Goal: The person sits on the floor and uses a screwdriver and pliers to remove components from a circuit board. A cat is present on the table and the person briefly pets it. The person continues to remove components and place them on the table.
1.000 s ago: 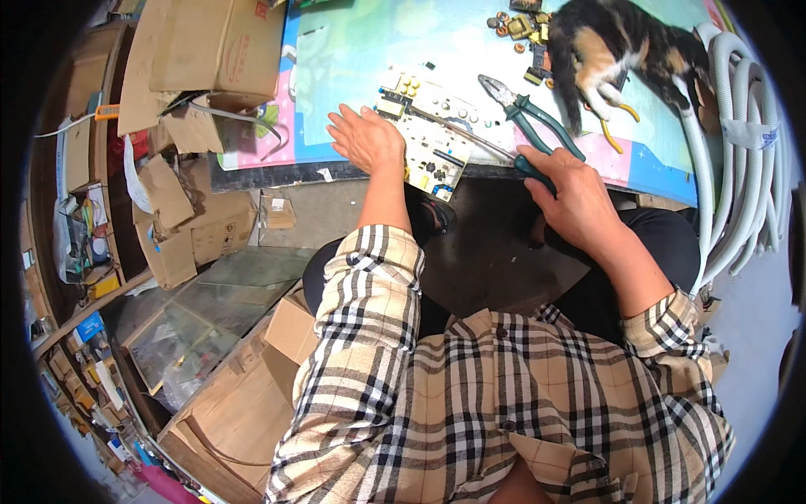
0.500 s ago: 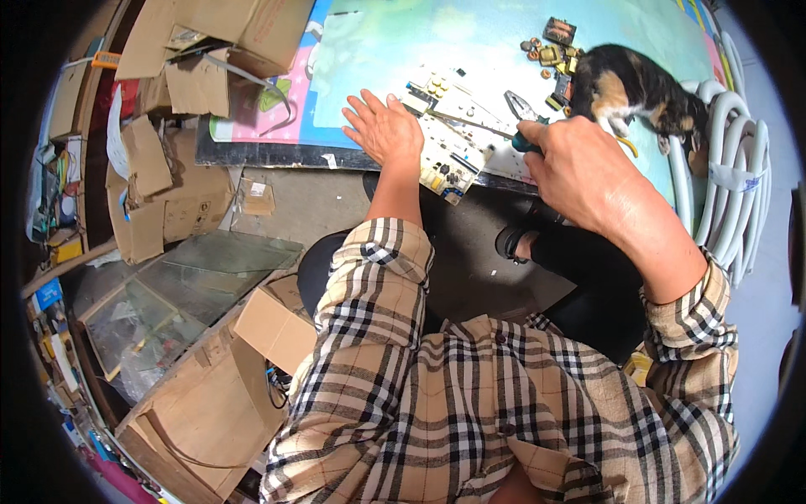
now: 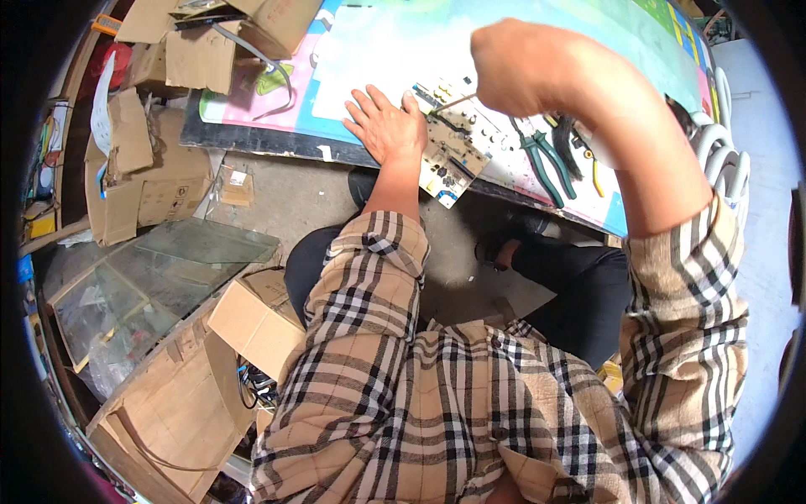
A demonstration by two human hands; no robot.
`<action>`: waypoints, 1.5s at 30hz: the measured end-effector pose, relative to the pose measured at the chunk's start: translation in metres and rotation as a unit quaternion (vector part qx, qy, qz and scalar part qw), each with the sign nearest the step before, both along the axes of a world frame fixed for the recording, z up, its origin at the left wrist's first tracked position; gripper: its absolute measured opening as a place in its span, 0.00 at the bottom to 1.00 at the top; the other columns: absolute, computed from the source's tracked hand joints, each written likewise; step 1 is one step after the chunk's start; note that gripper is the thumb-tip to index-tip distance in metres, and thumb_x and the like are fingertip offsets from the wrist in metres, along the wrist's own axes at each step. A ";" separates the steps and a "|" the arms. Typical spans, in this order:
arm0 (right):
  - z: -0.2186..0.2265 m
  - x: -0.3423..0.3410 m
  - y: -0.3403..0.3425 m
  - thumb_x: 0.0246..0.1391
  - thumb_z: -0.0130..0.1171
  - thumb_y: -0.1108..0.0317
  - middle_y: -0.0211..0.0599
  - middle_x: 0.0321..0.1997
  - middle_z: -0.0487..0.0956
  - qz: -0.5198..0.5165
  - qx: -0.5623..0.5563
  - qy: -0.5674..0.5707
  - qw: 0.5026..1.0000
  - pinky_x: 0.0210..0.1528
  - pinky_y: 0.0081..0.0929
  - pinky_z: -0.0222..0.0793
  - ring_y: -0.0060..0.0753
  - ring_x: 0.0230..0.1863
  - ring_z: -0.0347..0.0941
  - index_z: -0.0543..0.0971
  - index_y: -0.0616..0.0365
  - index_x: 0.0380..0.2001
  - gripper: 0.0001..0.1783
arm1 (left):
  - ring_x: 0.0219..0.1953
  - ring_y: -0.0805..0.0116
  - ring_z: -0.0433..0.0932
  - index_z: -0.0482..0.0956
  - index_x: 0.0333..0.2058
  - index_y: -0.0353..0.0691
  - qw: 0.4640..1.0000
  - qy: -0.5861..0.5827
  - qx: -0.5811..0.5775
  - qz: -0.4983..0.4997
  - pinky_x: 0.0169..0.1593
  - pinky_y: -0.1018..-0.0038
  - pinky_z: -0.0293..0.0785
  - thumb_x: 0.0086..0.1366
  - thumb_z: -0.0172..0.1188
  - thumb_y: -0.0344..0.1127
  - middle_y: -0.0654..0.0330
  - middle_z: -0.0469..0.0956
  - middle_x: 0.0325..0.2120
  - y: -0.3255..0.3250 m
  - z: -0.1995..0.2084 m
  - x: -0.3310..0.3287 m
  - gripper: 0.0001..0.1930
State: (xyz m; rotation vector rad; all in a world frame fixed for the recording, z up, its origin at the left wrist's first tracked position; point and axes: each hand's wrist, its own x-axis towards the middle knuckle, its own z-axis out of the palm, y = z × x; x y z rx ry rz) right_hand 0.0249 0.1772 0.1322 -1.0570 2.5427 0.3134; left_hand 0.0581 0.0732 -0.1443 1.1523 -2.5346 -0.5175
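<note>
A pale circuit board (image 3: pixel 457 155) with small parts on it lies at the table's near edge, its lower corner jutting past the edge. My left hand (image 3: pixel 388 126) rests palm down at the board's left side, fingers spread, thumb beside its upper left edge. In my closed right hand (image 3: pixel 525 71) is a screwdriver (image 3: pixel 456 103). Its handle is hidden in the fist, and its thin shaft slants down left to the board's upper part. To the board's right lie green-handled pliers (image 3: pixel 546 160), jaws pointing away from me.
Black fur of a cat (image 3: pixel 567 143) shows partly behind my right arm. A yellow curved piece (image 3: pixel 598 178) lies nearby. Coiled white hose (image 3: pixel 729 160) stands at the far right. Cardboard boxes (image 3: pixel 151 193) and glass panes (image 3: pixel 143 277) fill the left side.
My right hand has swung up and left with the screwdriver, whose shaft now slants down left onto the board. The pliers' handles are now uncovered. My left hand stays nearly in place.
</note>
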 end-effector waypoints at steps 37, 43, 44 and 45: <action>-0.210 0.083 0.193 0.57 0.61 0.65 0.55 0.33 0.79 -0.128 -0.347 0.000 0.929 0.35 0.46 0.74 0.60 0.33 0.77 0.76 0.55 0.53 0.21 | 0.71 0.43 0.45 0.55 0.67 0.33 1.000 -0.006 -0.010 -0.027 0.72 0.48 0.35 0.71 0.37 0.47 0.43 0.50 0.69 0.009 0.001 -0.002 0.31; -0.266 0.111 0.184 0.58 0.60 0.64 0.49 0.30 0.77 -0.146 -0.395 0.059 0.905 0.31 0.45 0.73 0.57 0.29 0.76 0.73 0.52 0.56 0.22 | 0.70 0.41 0.48 0.58 0.65 0.32 0.999 0.017 -0.033 -0.023 0.71 0.46 0.37 0.70 0.38 0.46 0.41 0.53 0.67 0.004 0.001 0.002 0.30; -0.269 0.111 0.186 0.58 0.60 0.63 0.49 0.31 0.78 -0.146 -0.396 0.054 0.905 0.31 0.45 0.74 0.57 0.30 0.76 0.73 0.52 0.56 0.23 | 0.70 0.41 0.49 0.59 0.65 0.32 0.999 0.016 -0.037 -0.022 0.71 0.47 0.38 0.70 0.38 0.46 0.41 0.54 0.67 0.005 0.001 0.003 0.30; -0.264 0.111 0.184 0.58 0.60 0.63 0.50 0.31 0.78 -0.146 -0.396 0.051 0.905 0.31 0.45 0.74 0.57 0.30 0.76 0.72 0.52 0.56 0.23 | 0.69 0.41 0.49 0.59 0.65 0.31 0.999 0.017 -0.038 -0.021 0.71 0.47 0.38 0.70 0.39 0.45 0.41 0.54 0.67 0.006 0.001 0.003 0.30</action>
